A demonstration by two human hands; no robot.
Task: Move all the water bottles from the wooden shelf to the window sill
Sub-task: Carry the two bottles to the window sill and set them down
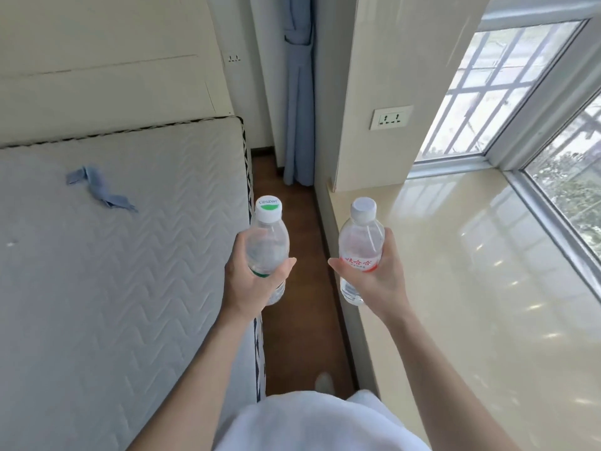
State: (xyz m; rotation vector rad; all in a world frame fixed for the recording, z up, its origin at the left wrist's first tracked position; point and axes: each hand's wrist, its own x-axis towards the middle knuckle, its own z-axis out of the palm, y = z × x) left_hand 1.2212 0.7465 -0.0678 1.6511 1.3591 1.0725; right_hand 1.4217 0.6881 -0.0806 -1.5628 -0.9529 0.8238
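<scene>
**Carrying Two Bottles Toward the Sill**

Gripping one bottle each, both hands are clamped around the bodies. The left hand (250, 275) wraps the green-label bottle (268, 242); the right hand (380, 271) wraps the red-label bottle (361, 245). Both bottles are upright and held in the air, caps on.

Risk: the smooth, clear plastic may slip if either grip loosens, or a bottle set down off-vertical may tip on the glossy surface.

The window sill (471, 271) lies just right of the right grip, bare and reflective. The mattress (113, 255) lies left of the left grip. Beyond both grips: the wooden floor (292, 196) and a blue curtain (297, 109). The wooden shelf is not in view.
</scene>
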